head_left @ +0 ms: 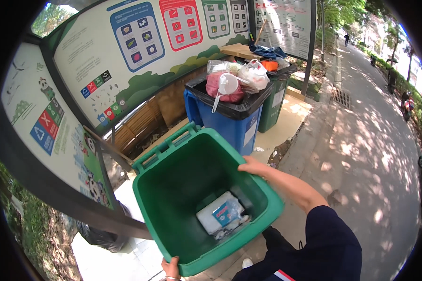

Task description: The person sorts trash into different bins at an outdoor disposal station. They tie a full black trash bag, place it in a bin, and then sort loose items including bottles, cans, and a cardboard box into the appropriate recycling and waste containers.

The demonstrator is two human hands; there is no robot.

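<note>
left hand (pixel 171 268): pinching green bin (pixel 185 173) by rim | right hand (pixel 252 166): pinching same rim | beyond right hand: blue bin (pixel 225 129) (heaped)

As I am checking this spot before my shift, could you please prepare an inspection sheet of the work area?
Surface: pale paving, with white scraps beside the blue bin.
Job's things: green bin, mouth toward the camera; inside, a white package with a blue label, crumpled plastic beside it.
Clutter: black-lined blue bin heaped with a pink bag, a white bag and other items; black bag at lower left.
Fingers: those of the left hand grip the green bin's near rim; those of the right hand its right rim.
Cables: nothing seen.
Surroundings: illustrated boards, sun-dappled path, distant person.
</note>
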